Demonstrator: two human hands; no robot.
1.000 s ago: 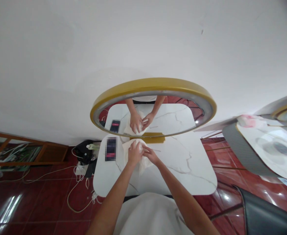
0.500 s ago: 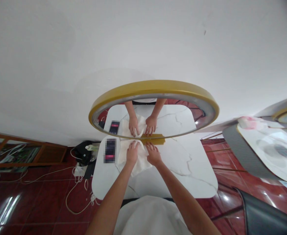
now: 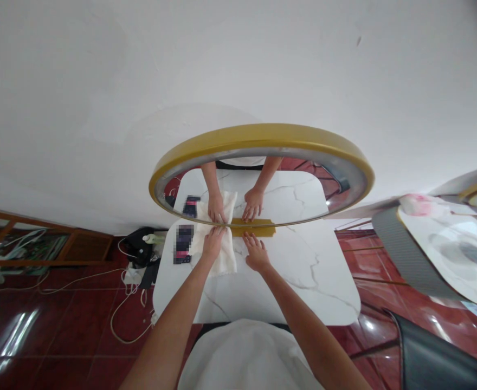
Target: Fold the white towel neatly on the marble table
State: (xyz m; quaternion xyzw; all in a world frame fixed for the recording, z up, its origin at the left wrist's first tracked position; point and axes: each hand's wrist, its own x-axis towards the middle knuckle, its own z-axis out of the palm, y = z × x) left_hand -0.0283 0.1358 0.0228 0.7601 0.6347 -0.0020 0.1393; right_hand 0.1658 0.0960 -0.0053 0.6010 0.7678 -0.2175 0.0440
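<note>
A white cloth lies on the left half of the white marble-patterned table. My left hand presses on it close to the mirror's lower edge, fingers held together, gripping the fabric. At the right of the cloth, my right hand rests with fingers spread, its fingertips touching the gold base plate. Above that plate stands a round mirror with a gold frame. Both hands and the cloth show again in its glass. How much fabric is bunched under my left fingers is hidden.
A dark phone-like item, blurred out, lies left of the cloth. Bags and white cables are on the red tiled floor at the left. A second white table and a black chair stand at the right; the wall is behind the mirror.
My left hand has moved a little left and toward the mirror, and the cloth has shifted left with it, uncovering more of the base plate. My right hand stays near the plate, fingers more spread.
</note>
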